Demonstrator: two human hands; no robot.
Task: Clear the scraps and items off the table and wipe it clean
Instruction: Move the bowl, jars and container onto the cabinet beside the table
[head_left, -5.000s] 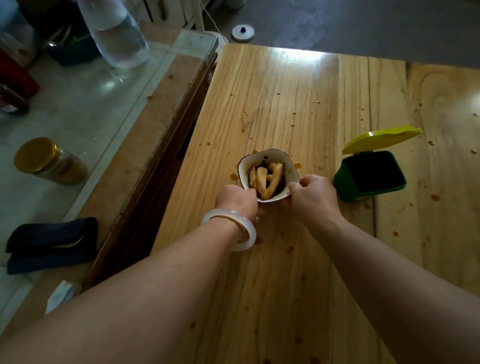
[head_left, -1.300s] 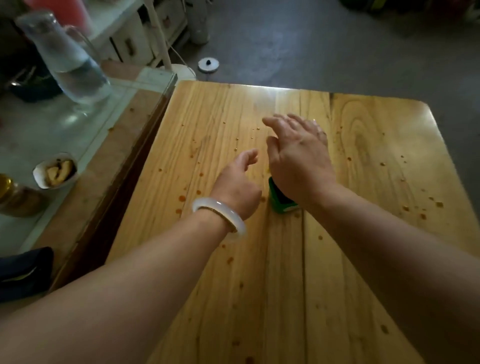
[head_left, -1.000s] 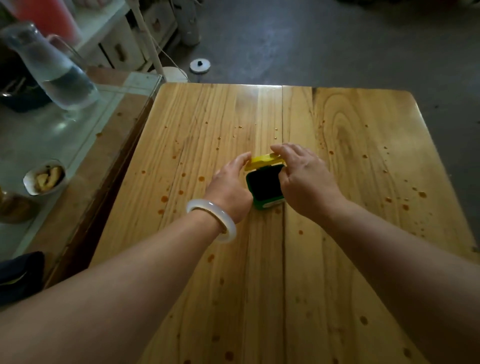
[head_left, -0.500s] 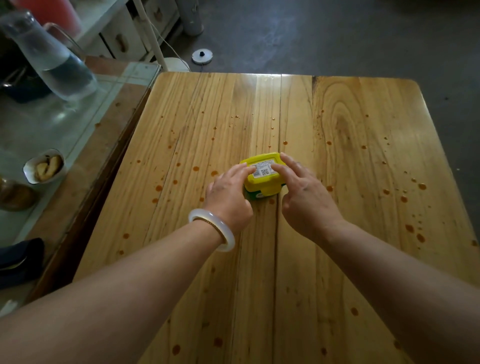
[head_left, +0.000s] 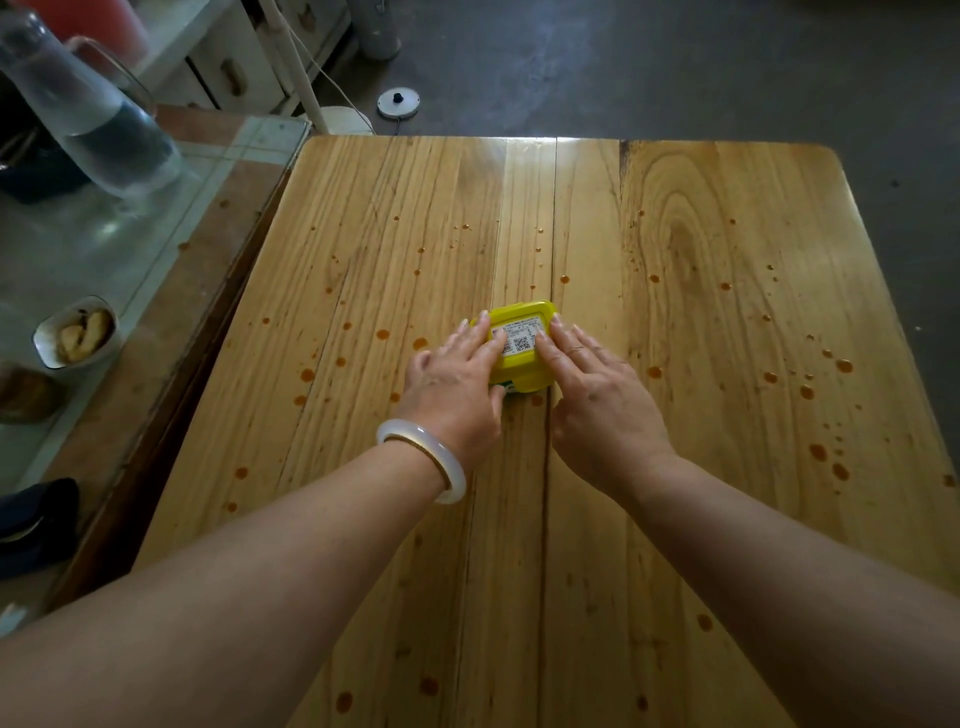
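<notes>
A small green box with a yellow lid (head_left: 521, 338) sits in the middle of the wooden table (head_left: 701, 312); the lid is down and shows a white label. My left hand (head_left: 457, 387), with a white bangle on its wrist, lies with straight fingers on the lid's left side. My right hand (head_left: 597, 395) presses with straight fingers on the lid's right side. Several orange-brown drops dot the tabletop around the box.
To the left stands a glass-topped side table (head_left: 156, 249) with a water jug (head_left: 88, 109), a white bowl of food pieces (head_left: 78, 332), a jar (head_left: 23, 392) and a dark pouch (head_left: 36, 519). Beyond the table lies grey floor.
The bowl of food went from the wooden table to the side table. The box's yellow lid, open a second ago, is now closed, with both hands flat on it.
</notes>
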